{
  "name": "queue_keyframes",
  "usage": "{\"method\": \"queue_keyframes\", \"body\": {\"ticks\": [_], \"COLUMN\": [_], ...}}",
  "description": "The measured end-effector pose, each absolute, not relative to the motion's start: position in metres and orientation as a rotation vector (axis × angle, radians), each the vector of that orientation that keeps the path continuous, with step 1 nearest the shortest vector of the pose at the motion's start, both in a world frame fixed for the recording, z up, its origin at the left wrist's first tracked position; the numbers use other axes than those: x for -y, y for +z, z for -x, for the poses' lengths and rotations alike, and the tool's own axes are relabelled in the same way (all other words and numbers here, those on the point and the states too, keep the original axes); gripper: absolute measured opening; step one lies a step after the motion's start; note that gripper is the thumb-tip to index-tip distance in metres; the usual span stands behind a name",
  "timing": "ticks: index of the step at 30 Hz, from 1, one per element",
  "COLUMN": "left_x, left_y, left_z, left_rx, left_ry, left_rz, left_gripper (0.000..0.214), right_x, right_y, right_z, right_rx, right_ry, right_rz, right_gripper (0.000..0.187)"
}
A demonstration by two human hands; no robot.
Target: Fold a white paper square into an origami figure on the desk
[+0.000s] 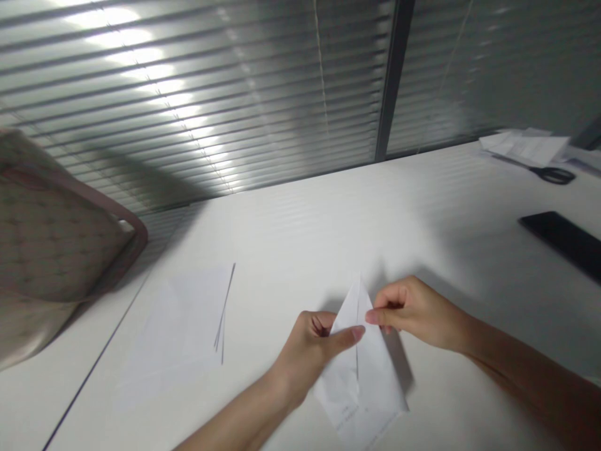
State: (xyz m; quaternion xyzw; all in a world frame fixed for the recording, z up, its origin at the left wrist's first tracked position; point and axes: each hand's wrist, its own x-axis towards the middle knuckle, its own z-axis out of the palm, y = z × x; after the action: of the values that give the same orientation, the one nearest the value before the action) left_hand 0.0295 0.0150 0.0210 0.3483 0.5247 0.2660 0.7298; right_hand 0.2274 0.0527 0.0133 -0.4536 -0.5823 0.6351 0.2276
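A folded white paper (364, 376) with a pointed far end lies on the white table (328, 213) in front of me. My left hand (310, 354) pinches the paper's left flap, thumb lying across it toward the centre crease. Curled over the right side of the pointed end, my right hand (416, 313) presses the paper with its fingertips. The two thumbs nearly meet at the crease.
A small stack of white sheets (188, 326) lies to the left. At the far left stands a beige bag (51, 244). A black phone (563, 241), black scissors (554, 173) and papers (526, 147) sit at the right. Window blinds (197, 94) run behind the table.
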Motion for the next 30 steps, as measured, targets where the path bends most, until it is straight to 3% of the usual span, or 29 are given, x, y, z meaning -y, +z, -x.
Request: {"method": "queue_keyframes", "body": {"ticks": [11,19,20,23,24,28,30], "left_x": [-0.017,-0.015,-0.016,-0.017,-0.017,-0.016,-0.017], "left_y": [0.021,0.021,0.02,0.017,0.017,0.018,0.021], "left_z": [-0.029,-0.031,-0.031,-0.031,-0.031,-0.029,-0.026], "left_rx": [-1.149,-1.12,-1.121,-1.125,-1.125,-1.085,-1.08], "left_ry": [0.624,0.756,0.793,0.902,0.927,0.964,0.958], "left_rz": [-0.743,-0.707,-0.698,-0.675,-0.67,-0.67,-0.713], "left_gripper": [0.032,0.035,0.036,0.042,0.045,0.053,0.057], "right_x": [-0.052,-0.05,-0.048,-0.041,-0.039,-0.039,-0.042], "right_y": [0.009,0.007,0.008,0.007,0.006,-0.003,-0.002], "right_z": [-0.226,-0.228,-0.23,-0.234,-0.235,-0.231,-0.228], "right_rx": [1.683,1.754,1.8,2.06,2.12,2.022,1.929], "right_ry": [1.671,1.508,1.439,1.187,1.126,1.083,1.127], "right_rz": [1.242,1.185,1.129,0.956,0.95,0.963,0.989], "right_gripper": [0.023,0.033,0.041,0.099,0.103,0.052,0.041]}}
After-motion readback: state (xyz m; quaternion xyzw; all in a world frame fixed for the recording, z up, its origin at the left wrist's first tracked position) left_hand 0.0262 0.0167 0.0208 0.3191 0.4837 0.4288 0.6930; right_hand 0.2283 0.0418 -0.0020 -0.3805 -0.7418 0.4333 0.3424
